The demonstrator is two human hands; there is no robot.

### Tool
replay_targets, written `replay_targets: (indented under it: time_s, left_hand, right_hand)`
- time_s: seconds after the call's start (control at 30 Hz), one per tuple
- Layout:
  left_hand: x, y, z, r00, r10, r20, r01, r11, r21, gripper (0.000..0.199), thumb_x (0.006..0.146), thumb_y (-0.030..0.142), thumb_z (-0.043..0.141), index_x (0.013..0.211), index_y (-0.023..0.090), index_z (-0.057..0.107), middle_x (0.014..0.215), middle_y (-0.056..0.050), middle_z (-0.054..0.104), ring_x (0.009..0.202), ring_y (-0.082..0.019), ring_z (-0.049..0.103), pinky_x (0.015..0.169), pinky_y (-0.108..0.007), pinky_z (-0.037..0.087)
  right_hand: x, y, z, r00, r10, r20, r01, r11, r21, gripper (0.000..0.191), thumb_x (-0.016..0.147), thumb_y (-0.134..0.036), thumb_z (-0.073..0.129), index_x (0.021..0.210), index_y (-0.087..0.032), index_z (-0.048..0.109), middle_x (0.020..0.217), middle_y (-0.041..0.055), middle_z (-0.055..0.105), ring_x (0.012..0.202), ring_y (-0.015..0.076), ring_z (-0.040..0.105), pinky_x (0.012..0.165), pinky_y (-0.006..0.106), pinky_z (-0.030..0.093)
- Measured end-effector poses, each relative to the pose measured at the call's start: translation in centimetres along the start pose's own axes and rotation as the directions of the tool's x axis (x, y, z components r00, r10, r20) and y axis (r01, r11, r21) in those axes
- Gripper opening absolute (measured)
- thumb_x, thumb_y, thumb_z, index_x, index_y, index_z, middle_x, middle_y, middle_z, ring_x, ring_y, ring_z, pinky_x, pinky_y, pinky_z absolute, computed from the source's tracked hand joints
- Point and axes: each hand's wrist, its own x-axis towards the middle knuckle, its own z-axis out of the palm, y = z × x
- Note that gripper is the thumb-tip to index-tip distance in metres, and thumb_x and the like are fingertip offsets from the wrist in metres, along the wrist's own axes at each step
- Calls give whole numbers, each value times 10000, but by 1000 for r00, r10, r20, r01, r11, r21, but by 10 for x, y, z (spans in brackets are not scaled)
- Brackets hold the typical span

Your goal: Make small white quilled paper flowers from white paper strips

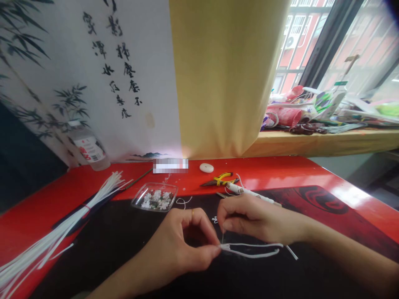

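Note:
My left hand (187, 243) pinches one end of a looped white cord (254, 251) between thumb and forefinger. The cord's two strands stretch rightward above the black mat. Just above that end, my right hand (246, 216) is closed, its fingertips on a thin pale thread (222, 237) that runs down to the cord at the left fingertips. Behind the hands lies a small white flower-shaped piece (215, 219). A white-wrapped stick (254, 194) lies partly hidden behind my right hand, beside yellow-handled pliers (220, 180).
A clear dish (134, 203) holds several small white flowers. At left lies a tied bundle of white cords (77, 216). A clear bottle (90, 149) and a white oval object (206, 167) stand farther back. Piled items (289, 114) crowd the windowsill.

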Motion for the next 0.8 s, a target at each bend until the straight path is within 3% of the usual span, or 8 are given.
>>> replay_targets:
  time_s: [0.1,0.27,0.37,0.47,0.57,0.63,0.7,0.8]
  left_hand:
    - [0,0,0,993,119,-14,-108,943,316,106,654,89,547,625,189,566,683,-2,563,643,-136,541,585,-267,430]
    - [4,-9,0,918,319,-238,-113,783,612,121,661,85,524,596,176,569,601,2,529,594,-144,509,551,-280,411]
    - [3,-9,1,848,327,-417,-79,856,510,82,685,128,542,643,184,584,645,4,569,616,-139,541,578,-277,437]
    - [4,-6,1,853,128,-506,-53,986,160,39,671,153,583,660,189,593,639,17,600,591,-119,561,556,-238,453]
    - [7,-6,1,923,-69,-377,-33,966,-258,50,639,134,607,622,180,601,584,24,606,559,-98,551,543,-206,444]
    - [9,-8,-1,969,-87,-229,-20,905,-426,73,628,112,596,596,177,605,561,21,602,556,-94,545,569,-212,444]
    - [8,-10,-3,993,-76,-90,26,888,-459,87,618,100,590,590,181,608,556,19,596,550,-99,539,573,-228,444]
    - [2,-10,-6,993,-85,83,105,956,-276,60,604,132,628,610,189,613,614,4,608,592,-126,560,567,-248,455]
  right_hand:
    - [1,-11,-8,997,59,55,-50,987,-151,118,817,-93,449,768,-162,530,685,-37,533,594,65,457,523,161,337]
    - [-2,-19,20,952,207,-225,-261,933,-246,149,826,-138,430,721,-185,526,611,-42,528,542,84,430,507,205,289]
    - [-3,-15,46,892,236,-386,-273,961,-43,173,868,-196,381,737,-184,493,630,-32,509,570,95,422,527,213,305]
    - [-1,-6,62,882,266,-389,-156,944,291,194,882,-282,376,763,-174,484,635,-33,447,566,88,377,504,195,305]
    - [2,5,62,907,253,-336,-54,862,504,209,863,-327,422,767,-157,499,615,-47,382,532,70,315,474,180,277]
    - [3,10,52,934,221,-281,-40,846,532,200,848,-324,456,775,-151,522,613,-50,379,525,63,302,465,174,262]
    - [2,12,37,966,180,-184,-65,861,504,187,841,-306,471,774,-143,534,620,-48,397,529,59,317,464,168,261]
    - [1,6,12,992,108,66,-125,916,381,175,853,-257,443,781,-132,541,651,-36,436,559,60,373,492,167,297]
